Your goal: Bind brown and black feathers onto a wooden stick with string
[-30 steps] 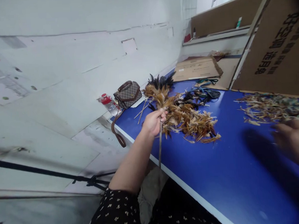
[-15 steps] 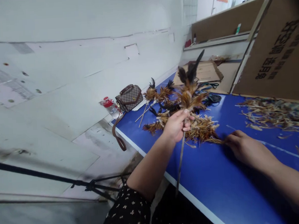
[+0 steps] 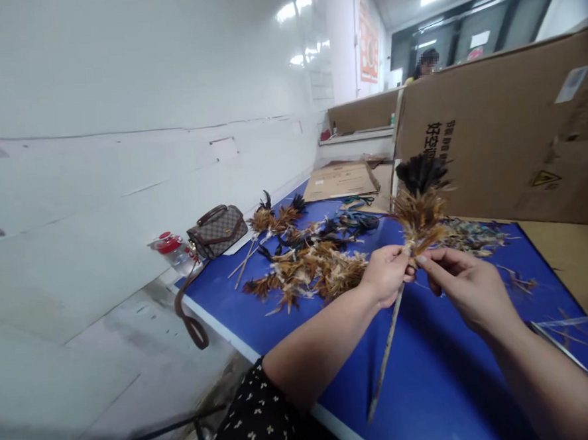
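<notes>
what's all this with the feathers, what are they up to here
The left hand grips a stick topped with brown and black feathers, while the right hand pinches at their base. More feather bunches lie on the blue table, near a handbag and a red-lidded bottle.

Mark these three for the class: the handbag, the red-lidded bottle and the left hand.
Handbag [image 3: 220, 232]: head view, on its patterned front.
Red-lidded bottle [image 3: 166, 243]: head view, on its lid.
Left hand [image 3: 386, 276]: head view, on the back of it.
</notes>
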Available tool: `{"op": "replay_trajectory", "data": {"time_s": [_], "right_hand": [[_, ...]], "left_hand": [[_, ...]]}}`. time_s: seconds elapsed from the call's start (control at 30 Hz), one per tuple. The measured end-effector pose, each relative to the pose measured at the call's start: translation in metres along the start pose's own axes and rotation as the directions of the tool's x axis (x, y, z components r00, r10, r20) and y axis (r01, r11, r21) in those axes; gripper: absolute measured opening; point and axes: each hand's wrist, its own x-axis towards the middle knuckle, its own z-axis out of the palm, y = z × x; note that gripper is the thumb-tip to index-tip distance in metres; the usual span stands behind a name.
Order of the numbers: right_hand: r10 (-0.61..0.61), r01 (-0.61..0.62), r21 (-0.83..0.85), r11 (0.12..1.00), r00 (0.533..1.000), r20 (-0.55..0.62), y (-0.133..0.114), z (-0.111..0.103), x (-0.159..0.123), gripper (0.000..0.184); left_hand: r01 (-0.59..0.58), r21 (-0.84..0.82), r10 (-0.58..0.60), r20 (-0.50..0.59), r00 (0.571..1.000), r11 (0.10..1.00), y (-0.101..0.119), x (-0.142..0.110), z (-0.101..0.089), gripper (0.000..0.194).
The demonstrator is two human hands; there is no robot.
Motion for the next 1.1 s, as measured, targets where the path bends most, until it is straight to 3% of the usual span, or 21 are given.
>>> {"op": "replay_trajectory", "data": {"time_s": [0.2,0.4,0.53,0.67,0.83,1.1], "right_hand": [[-0.055,0.051,-0.030,0.998,0.988,-0.147,-0.001,-0.014,0.007,0.043],[-0.101,0.086,-0.059,0.994,0.945,-0.312,-0.012,-0.025,0.011,0.041],[-0.122,0.108,-0.059,0.992,0.932,-0.340,-0.018,-0.036,0.011,0.047],[-0.139,0.123,-0.071,0.990,0.944,-0.298,-0.018,-0.042,0.010,0.051],[-0.161,0.146,-0.080,0.986,0.958,-0.237,-0.011,-0.035,0.010,0.043],[-0.223,0.209,-0.077,0.975,0.919,-0.325,-0.011,-0.032,0.010,0.041]], "left_hand": [[-0.079,-0.025,0.081,0.117,0.990,0.997,0.000,-0.002,0.026,0.053],[-0.147,-0.043,0.153,0.161,0.975,0.988,0.000,0.008,0.053,0.061],[-0.184,-0.044,0.189,0.205,0.960,0.982,-0.003,0.012,0.066,0.063],[-0.178,-0.020,0.178,0.200,0.963,0.984,-0.006,0.012,0.062,0.064],[-0.165,0.041,0.158,0.145,0.977,0.985,-0.005,0.013,0.049,0.062],[-0.202,0.081,0.192,0.119,0.974,0.976,-0.004,0.003,0.059,0.055]]}}
